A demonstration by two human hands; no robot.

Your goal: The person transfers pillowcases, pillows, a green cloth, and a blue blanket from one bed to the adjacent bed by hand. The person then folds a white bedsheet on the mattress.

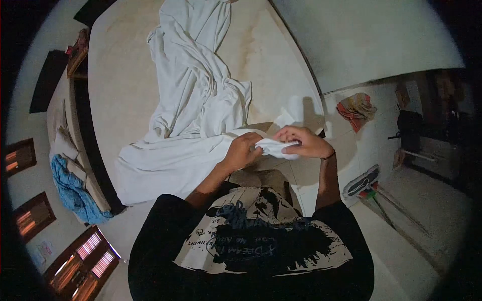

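A long white bed sheet (186,90) lies crumpled over a bare, stained mattress (271,65), and its near part spreads over the mattress edge in front of me. My left hand (243,150) has its fingers curled on a bunched edge of the sheet. Just to the right, my right hand (305,144) pinches the same bunched edge between thumb and fingers, close to the mattress's near right corner. The hands are a short way apart, with the gathered fabric between them. Part of the fingertips is hidden in the folds.
On the floor at the right lie a red and grey patterned cloth (356,109) and a broom or mop head (361,182) with long handles. Dark furniture (432,130) stands at the far right. At the left, a blue cloth (75,188) hangs over another bed or couch.
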